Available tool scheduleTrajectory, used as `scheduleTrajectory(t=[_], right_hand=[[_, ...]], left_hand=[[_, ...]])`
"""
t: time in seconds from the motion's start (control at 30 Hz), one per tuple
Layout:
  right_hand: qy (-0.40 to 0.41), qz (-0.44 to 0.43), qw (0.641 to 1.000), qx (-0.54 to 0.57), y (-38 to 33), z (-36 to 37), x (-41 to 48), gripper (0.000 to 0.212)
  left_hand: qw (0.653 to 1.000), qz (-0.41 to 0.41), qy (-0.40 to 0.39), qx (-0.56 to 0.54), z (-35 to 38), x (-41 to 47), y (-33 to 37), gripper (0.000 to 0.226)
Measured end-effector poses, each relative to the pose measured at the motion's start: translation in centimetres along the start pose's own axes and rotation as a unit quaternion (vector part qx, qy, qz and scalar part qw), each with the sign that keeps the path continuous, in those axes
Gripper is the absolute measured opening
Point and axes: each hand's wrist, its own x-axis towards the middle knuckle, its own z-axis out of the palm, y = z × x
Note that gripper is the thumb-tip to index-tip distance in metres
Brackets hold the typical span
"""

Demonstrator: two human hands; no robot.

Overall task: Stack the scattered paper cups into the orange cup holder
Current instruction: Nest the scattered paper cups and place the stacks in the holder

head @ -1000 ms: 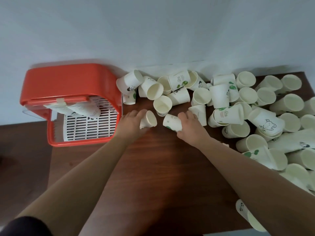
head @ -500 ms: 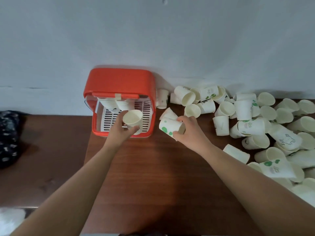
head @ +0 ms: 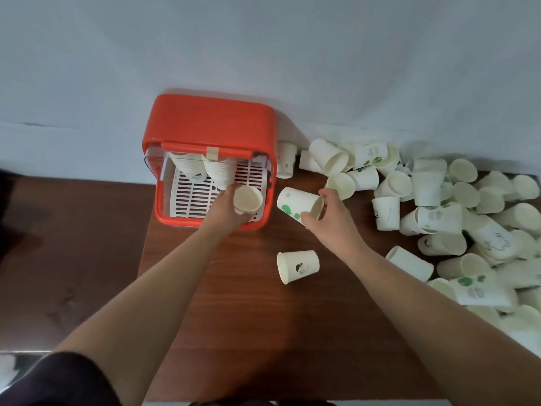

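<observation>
L hand [head: 227, 210] gripping plain paper cup [head: 248, 198] over orange cup holder [head: 208, 124] w/ two stacks inside, R hand [head: 329, 213] pinching green-dotted cup [head: 295, 202] beside holder, loose cup [head: 298, 266] on wood table [head: 263, 317], cup pile [head: 439, 206] at right.

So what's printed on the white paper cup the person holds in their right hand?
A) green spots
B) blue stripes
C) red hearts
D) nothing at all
A: the white paper cup that the right hand holds at its rim shows round green spots on its side. The left hand holds a second paper cup at the orange plastic cup holder.
</observation>
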Motion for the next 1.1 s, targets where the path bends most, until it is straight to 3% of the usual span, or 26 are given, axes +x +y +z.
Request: scheduleTrajectory(t=[0.2, 0.43, 0.6, 0.73, 0.83, 0.9, 1.0, 1.1], right_hand=[[0.010, -0.058, 0.998, 0.001, -0.5, 1.0, 1.0, 0.072], [-0.024, -0.138, 0.990, 0.004, -3.2, 3.6, 1.8, 0.065], [-0.053, -0.214, 0.973, -0.066, -4.6, 5.3, 2.4, 0.065], [-0.065, -0.264, 0.948, -0.165, -4.8, 6.5, 3.3, 0.063], [-0.120, -0.242, 0.935, -0.229, -4.5, 7.5, 3.4, 0.080], [-0.133, -0.217, 0.944, -0.209, -4.3, 7.4, 3.0, 0.086], [-0.089, -0.179, 0.970, -0.140, -3.3, 5.5, 1.7, 0.074], [-0.042, -0.113, 0.984, -0.134, -0.5, 1.6, -1.1, 0.060]], left_hand=[[0.997, -0.002, -0.082, 0.009, -0.5, 0.8, -1.6, 0.102], [0.993, -0.009, -0.115, 0.023, -2.0, 0.0, -1.9, 0.105], [0.995, -0.009, -0.095, 0.022, -2.5, -0.5, -2.3, 0.077], [0.995, -0.031, -0.069, -0.058, -3.0, -1.2, -2.4, 0.051], [0.995, -0.041, -0.036, -0.079, -2.9, -2.1, -2.0, 0.040], [0.998, -0.024, 0.005, -0.059, -2.5, -2.6, -1.8, 0.036], [0.996, 0.013, 0.075, -0.054, -1.7, -3.8, -1.5, 0.030], [0.994, 0.045, 0.077, -0.064, -0.9, -5.8, -0.9, 0.021]])
